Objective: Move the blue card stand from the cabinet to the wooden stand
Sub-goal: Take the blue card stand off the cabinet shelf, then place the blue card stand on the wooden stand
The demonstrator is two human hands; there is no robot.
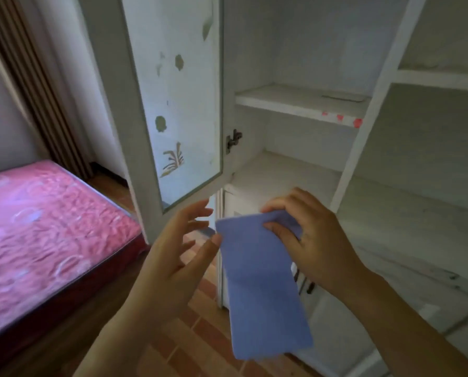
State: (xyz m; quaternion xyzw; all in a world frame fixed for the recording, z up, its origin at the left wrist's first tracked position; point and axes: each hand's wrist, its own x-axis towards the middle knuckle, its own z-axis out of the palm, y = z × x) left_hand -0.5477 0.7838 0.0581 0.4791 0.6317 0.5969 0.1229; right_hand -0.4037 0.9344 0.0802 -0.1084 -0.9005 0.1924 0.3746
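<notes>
The blue card stand (260, 284) is a flat, folded blue sheet hanging down in front of the white cabinet (295, 170). My right hand (306, 235) pinches its top edge between thumb and fingers. My left hand (178, 251) is beside its left edge with fingers spread; the thumb tip touches or nearly touches the card's upper left edge. No wooden stand shows in this view.
The cabinet's glass door (173, 104) with plant decals stands open to the left of my hands. White shelves (300, 104) lie behind. A bed with a pink mattress (45, 227) is at the left. The floor (200, 336) is reddish tile.
</notes>
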